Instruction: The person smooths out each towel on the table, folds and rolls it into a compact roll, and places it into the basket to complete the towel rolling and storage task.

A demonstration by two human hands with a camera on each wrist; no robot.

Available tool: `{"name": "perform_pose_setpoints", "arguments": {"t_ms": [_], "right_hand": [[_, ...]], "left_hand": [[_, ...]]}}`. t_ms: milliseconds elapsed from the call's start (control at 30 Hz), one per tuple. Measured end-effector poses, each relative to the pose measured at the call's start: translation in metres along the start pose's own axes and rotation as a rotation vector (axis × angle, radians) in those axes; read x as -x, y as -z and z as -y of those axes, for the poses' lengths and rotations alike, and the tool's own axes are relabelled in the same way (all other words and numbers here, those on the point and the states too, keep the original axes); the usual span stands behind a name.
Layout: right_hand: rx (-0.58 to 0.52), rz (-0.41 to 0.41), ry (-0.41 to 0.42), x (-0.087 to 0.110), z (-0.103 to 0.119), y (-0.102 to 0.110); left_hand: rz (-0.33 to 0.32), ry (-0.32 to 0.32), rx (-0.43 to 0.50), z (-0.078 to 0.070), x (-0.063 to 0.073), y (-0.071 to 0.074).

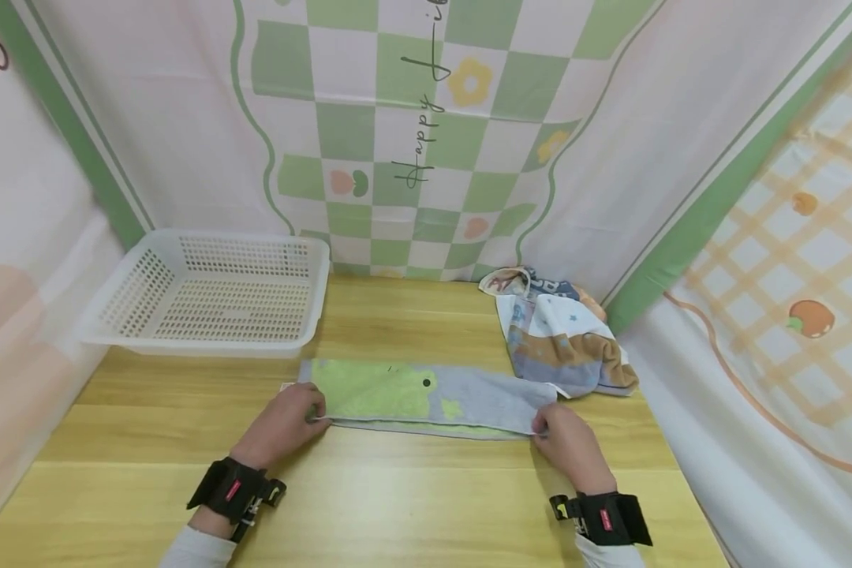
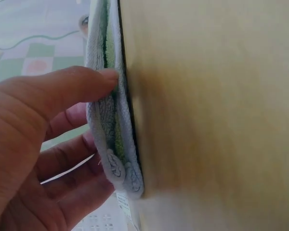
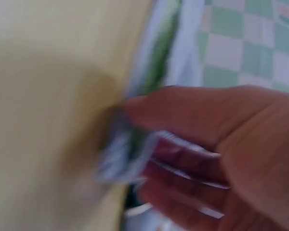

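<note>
Grip, left hand (image 1: 284,424): closed to a pinch at the near left corner of one grey-blue and bright green terry towel (image 1: 376,390), thumb on the near edge, fingers bent behind. Grip, right hand (image 1: 571,443): likewise pinched, at the towel's near right corner; blurred in the right wrist view.

The towel lay folded into a long, narrow strip between both hands, on the middle of the surface (image 1: 426,497), a pale yellow wood-grain top. Its near edge showed stacked layers; a small black dot marked the green figure. One white printed label (image 2: 124,202) stuck out at its left end.

One heap of crumpled white, brown and grey-blue cloths (image 1: 575,351) lay just beyond the towel's right end. One rectangular white perforated plastic basket (image 1: 234,308) stood at the back left.

One black wrist strap (image 1: 230,491) with a red tag circled the left wrist; a matching one circled the right. Behind everything hung one white, green-checked fabric backdrop (image 1: 397,142), lettered "Happy".
</note>
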State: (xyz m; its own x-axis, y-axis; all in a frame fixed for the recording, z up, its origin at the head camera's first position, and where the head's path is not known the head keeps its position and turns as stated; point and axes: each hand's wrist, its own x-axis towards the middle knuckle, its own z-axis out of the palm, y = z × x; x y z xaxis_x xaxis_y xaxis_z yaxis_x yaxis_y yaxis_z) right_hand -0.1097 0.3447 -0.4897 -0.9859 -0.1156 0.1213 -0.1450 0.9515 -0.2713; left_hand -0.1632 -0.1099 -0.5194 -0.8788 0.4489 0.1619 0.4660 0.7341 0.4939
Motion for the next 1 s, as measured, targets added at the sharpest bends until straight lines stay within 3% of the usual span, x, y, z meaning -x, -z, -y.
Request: {"name": "perform_pose_setpoints", "arguments": {"t_ms": [100,267,367,633,833,1000], "right_hand": [[-0.039,0.030,0.053,-0.009,0.024,-0.004],[-0.140,0.079,0.248,-0.035,0.072,-0.029],[-0.150,0.124,0.317,-0.047,0.089,-0.044],[-0.133,0.154,0.319,-0.053,0.099,-0.044],[-0.125,0.153,0.314,-0.035,0.104,-0.031],[-0.161,0.225,0.314,-0.022,0.103,-0.037]], "left_hand": [[0.010,-0.003,0.006,0.000,0.002,0.002],[0.000,0.021,0.022,-0.002,0.006,0.004],[-0.013,0.013,0.015,-0.001,0.005,0.002],[-0.009,0.003,0.010,-0.003,0.000,-0.004],[-0.006,0.008,0.022,-0.006,-0.001,-0.003],[0.011,0.026,0.016,-0.008,-0.002,-0.002]]}}
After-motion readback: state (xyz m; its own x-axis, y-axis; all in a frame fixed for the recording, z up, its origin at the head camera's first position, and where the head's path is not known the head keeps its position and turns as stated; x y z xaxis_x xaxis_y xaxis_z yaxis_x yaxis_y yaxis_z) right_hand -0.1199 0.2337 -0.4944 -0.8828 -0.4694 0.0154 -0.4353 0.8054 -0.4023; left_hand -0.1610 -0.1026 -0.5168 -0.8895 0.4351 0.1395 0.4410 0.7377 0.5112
